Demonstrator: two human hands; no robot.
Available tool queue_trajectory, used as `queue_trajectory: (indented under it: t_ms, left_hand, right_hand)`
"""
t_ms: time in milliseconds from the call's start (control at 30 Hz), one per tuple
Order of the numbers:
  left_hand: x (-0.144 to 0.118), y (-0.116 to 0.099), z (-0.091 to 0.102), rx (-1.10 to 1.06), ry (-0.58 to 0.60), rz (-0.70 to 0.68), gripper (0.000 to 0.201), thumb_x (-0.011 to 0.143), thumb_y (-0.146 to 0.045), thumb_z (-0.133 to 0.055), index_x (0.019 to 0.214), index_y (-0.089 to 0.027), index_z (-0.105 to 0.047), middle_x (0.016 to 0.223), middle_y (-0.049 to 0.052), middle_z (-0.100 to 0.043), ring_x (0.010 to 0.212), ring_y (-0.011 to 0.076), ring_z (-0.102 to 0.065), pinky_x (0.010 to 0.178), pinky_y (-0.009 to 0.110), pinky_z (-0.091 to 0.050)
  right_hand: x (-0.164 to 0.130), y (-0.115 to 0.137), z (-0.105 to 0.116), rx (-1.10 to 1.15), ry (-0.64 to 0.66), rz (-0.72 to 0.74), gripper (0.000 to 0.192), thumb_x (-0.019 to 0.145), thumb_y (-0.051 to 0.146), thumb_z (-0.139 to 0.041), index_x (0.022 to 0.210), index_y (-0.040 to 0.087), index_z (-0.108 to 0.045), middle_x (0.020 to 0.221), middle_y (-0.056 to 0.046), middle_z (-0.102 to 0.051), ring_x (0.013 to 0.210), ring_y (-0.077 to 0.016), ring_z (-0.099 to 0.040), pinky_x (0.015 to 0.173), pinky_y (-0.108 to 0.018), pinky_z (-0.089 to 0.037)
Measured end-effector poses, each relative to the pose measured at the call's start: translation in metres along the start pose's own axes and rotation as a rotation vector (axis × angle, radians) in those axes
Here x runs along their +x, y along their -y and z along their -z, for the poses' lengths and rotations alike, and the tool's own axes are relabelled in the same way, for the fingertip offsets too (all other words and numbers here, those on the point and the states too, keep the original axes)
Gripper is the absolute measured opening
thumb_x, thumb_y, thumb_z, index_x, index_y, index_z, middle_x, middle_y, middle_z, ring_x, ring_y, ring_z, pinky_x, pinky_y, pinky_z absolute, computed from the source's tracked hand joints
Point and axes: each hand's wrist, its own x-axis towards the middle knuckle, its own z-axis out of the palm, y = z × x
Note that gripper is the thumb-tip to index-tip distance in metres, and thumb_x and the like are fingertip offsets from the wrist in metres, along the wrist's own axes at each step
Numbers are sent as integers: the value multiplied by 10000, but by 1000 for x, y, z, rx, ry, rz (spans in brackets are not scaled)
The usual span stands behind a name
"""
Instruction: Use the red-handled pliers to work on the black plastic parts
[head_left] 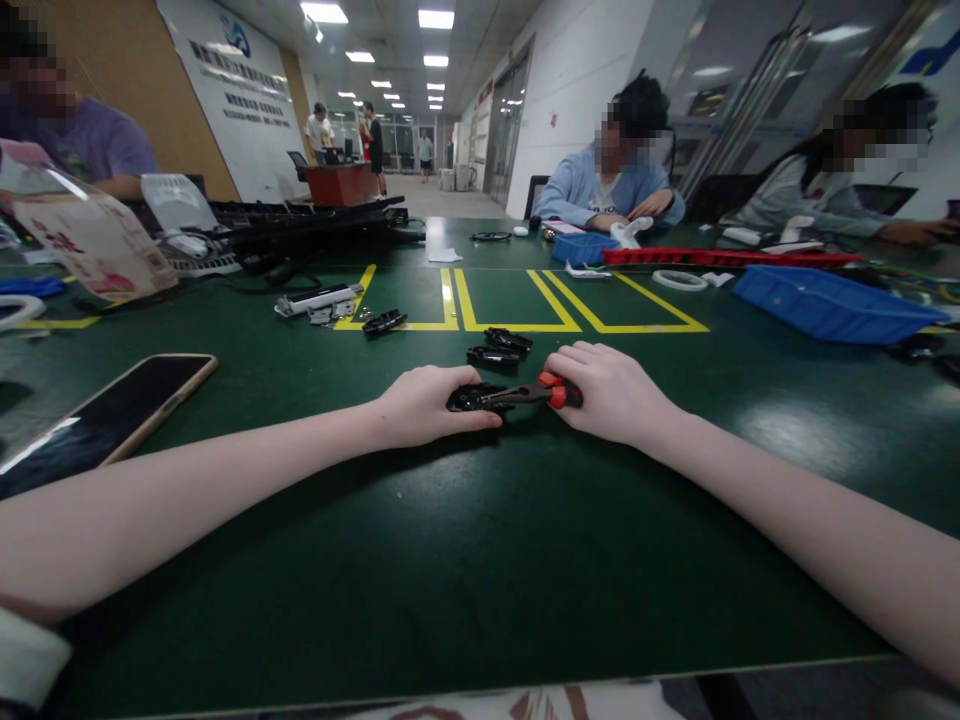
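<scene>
While both forearms stretch in from the lower corners of the frame, the two hands meet near the middle of the green table (480, 560). The left hand (424, 405) lies curled over a small black plastic part (474, 397), pressing it to the table surface with its fingers closed round it. The right hand (611, 392) is wrapped tight on the red handles of a pair of pliers (541, 392), whose dark nose points left and reaches the black part; whether the nose actually bites it cannot be told.

Just above the hands, toward the centre of the frame, two more black parts (500, 348) lie loose on the table, and another black piece (384, 322) sits further to the upper left beside yellow tape lines (510, 325). A phone (105, 420) with a dark screen lies at the left edge. At the right, a blue tray (829, 305) rests on the table, with a long red strip (731, 258) behind it. Other people sit along the far side in the upper right and upper left, their hands on the table well apart from the two hands.
</scene>
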Motion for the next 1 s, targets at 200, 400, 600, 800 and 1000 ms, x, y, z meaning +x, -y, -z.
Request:
queue_trajectory:
  t_ms: [200,400,600,800,1000]
  left_hand:
    - [-1,0,0,-12,-9,-4,482,888,-562,-609,1222,-216,-574,917,27,-703,769,196,-631,630,271,-394]
    - [-1,-1,1,8,0,-1,452,897,-542,-606,1202,-210,-564,797,0,-658,683,178,-594,585,264,-348]
    - [-1,1,1,-2,-4,-19,481,859,-575,-642,1173,-218,-572,845,5,-678,712,184,-605,608,271,-376]
    - [-1,2,2,-76,-4,-88,448,855,-534,-663,1199,-250,-614,1097,26,-725,906,209,-670,753,301,-458]
    - [-1,3,2,-81,1,-95,437,866,-536,-651,1195,-248,-635,1066,23,-735,871,202,-670,731,292,-453]
  right_hand:
    - [0,-2,-2,-10,11,0,100,757,228,-591,842,201,-545,867,-89,-648,794,-232,-555,698,-340,-402]
    - [1,1,-2,-17,9,3,106,757,226,-595,848,193,-550,867,-89,-647,796,-231,-556,699,-338,-400]
    - [1,5,-1,-20,8,6,107,742,209,-599,832,207,-540,851,-83,-647,782,-227,-543,690,-334,-393]
    - [2,7,-1,-5,15,9,113,743,206,-596,848,206,-555,859,-86,-652,792,-234,-550,704,-341,-400]
    - [3,6,0,3,22,3,100,748,211,-593,836,201,-547,857,-88,-647,786,-233,-547,695,-341,-400]
